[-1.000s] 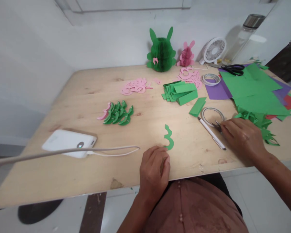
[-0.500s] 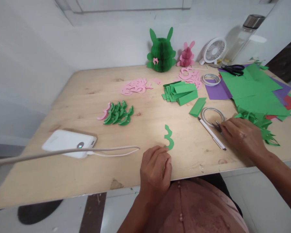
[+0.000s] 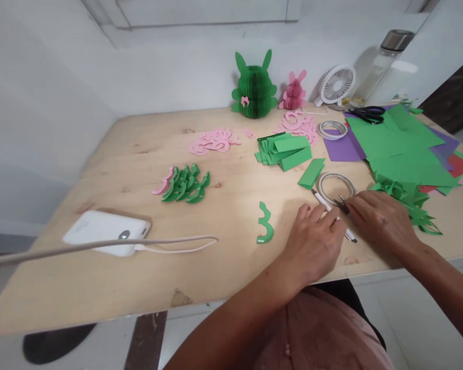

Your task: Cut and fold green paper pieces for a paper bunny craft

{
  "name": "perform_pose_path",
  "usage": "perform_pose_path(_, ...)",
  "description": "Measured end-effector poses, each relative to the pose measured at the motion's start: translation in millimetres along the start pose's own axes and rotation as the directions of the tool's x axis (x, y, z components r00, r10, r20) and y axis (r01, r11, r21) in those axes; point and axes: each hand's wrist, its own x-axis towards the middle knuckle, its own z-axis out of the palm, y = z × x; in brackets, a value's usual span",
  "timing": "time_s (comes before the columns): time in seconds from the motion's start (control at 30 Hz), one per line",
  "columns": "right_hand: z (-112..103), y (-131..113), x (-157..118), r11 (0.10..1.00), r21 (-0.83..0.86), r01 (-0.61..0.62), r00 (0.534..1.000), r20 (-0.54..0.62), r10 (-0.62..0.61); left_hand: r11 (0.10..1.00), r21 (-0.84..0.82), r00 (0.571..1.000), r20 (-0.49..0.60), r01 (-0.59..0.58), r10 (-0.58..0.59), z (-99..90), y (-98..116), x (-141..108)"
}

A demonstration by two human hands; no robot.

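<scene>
My left hand (image 3: 316, 242) lies low over the table, fingers bent and slightly apart, covering the middle of a white pen (image 3: 350, 236); whether it touches the pen is hidden. My right hand (image 3: 384, 218) is closed around a small metal tool (image 3: 342, 206) with two dark points spread apart, tweezers or small scissors. Those points rest at the lower edge of a thin roll of tape (image 3: 324, 181). Left of my left hand, a wavy green paper cutout (image 3: 267, 231) lies flat, a pale strip at its lower end. Above the pen is a folded green paper piece (image 3: 312, 173).
Green folded strips (image 3: 289, 150), pink cutouts (image 3: 216, 140) and curled green pieces (image 3: 187, 184) lie across the table. A power bank (image 3: 108, 231) with a cable is at left. Paper sheets (image 3: 401, 144), black scissors (image 3: 368, 114), a fan (image 3: 337, 85) and paper bunnies (image 3: 254, 92) stand behind.
My left hand has moved right, away from the wavy green cutout to the pen beside my right hand. The cutout's lower end is now uncovered. My right hand keeps its hold on the tool.
</scene>
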Motion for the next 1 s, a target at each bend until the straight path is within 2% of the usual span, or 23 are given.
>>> perform_pose_path(0.27, -2, 1, 1, 0.998, 0.065, -0.001, 0.999, 0.035, -0.001, 0.999, 0.042, 0.999, 0.023, -0.034, 0.033, 13.5, 4, 16)
perform_pose_path(0.47, 0, 3, -2, 0.994, 0.109, 0.03, 1.0, 0.003, -0.03, 0.999, 0.04, 1.0, 0.026, -0.016, 0.015, 17.5, 4, 18)
perform_pose_path(0.63, -2, 3, -4, 0.99, 0.136, 0.028, 0.999, 0.02, -0.032, 0.999, 0.049, 0.999, 0.03, -0.016, 0.014, 18.9, 5, 17)
perform_pose_path(1.0, 0, 1, -8, 0.995, 0.096, -0.032, 0.995, -0.093, 0.041, 0.997, 0.08, 1.0, 0.009, -0.024, 0.024, 21.6, 5, 15)
